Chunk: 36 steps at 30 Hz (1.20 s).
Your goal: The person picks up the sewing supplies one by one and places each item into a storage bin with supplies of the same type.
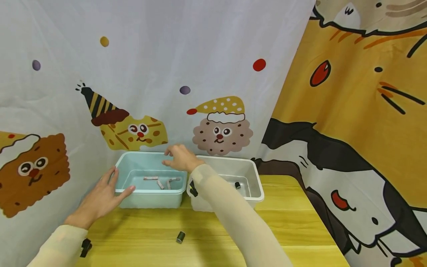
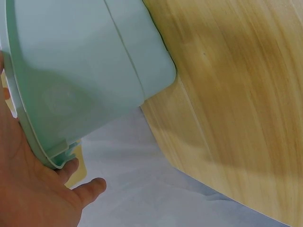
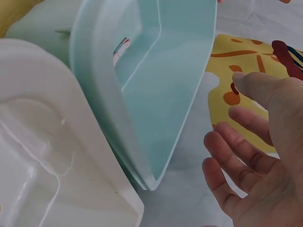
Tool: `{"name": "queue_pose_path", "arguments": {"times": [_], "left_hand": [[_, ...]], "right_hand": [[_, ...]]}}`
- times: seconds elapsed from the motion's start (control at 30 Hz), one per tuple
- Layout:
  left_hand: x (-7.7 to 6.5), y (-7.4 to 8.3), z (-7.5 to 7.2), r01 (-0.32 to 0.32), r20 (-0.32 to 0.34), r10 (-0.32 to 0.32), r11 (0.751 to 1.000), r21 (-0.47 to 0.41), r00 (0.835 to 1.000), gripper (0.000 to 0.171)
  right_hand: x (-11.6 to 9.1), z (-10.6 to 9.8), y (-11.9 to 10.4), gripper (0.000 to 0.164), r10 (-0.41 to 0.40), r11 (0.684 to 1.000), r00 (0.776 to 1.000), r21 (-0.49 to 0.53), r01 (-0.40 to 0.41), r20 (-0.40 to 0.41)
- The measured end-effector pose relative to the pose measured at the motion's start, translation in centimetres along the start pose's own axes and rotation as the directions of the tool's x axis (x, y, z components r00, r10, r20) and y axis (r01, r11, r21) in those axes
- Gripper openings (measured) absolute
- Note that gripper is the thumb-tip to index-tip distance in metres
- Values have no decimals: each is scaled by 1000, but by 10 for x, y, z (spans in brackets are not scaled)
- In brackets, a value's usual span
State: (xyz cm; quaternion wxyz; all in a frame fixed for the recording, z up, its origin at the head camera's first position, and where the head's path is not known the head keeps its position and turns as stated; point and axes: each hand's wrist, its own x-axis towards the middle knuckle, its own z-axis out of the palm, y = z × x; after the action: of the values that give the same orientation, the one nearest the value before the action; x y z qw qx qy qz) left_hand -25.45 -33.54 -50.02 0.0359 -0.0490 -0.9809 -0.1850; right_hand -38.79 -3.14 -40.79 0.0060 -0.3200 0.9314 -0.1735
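Note:
A light blue plastic bin (image 1: 150,200) stands on the table, with several small whitish-pink strips (image 1: 151,178) lying on its floor. At the bin's left rim is my left hand (image 1: 100,198), fingers spread and fairly straight; the left wrist view shows this hand (image 2: 42,184) against the rim. My right hand (image 1: 182,158) hovers by the bin's far right corner. In the right wrist view that hand (image 3: 265,161) holds nothing, its fingers loosely bent and apart from the rim. A dark thread spool (image 1: 180,237) lies on the table in front.
To the right of the blue bin stands a white bin (image 1: 255,180), partly hidden by my right forearm. It holds a small black spool (image 1: 237,185). Behind both bins hangs a printed cloth (image 1: 143,74), and another cartoon cloth (image 1: 353,122) borders the wooden table (image 1: 287,222) on the right.

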Motion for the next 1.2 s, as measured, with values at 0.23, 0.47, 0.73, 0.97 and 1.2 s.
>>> {"name": "queue_pose_path", "arguments": {"times": [0.23,0.47,0.73,0.97,1.2], "left_hand": [[4,0,-1,-9,-1,9,1000,-4,1000,119],[4,-2,-1,-11,2,11,1000,-6,1000,119],[5,-6,-1,-12,13,11,1000,4,1000,118],[5,-6,0,-10,16,10,1000,7,1000,118],[3,-2,0,-20,8,20,1000,7,1000,118]], "right_hand": [[-6,-7,-4,38,-15,1000,1000,0,15,-23],[-10,-7,-4,37,-34,999,999,-22,33,-34],[-21,-5,-2,36,-48,999,998,-16,47,-50],[-35,-7,0,37,-73,997,996,-1,73,-58],[-49,-8,4,38,-107,994,991,8,108,-74]]}}
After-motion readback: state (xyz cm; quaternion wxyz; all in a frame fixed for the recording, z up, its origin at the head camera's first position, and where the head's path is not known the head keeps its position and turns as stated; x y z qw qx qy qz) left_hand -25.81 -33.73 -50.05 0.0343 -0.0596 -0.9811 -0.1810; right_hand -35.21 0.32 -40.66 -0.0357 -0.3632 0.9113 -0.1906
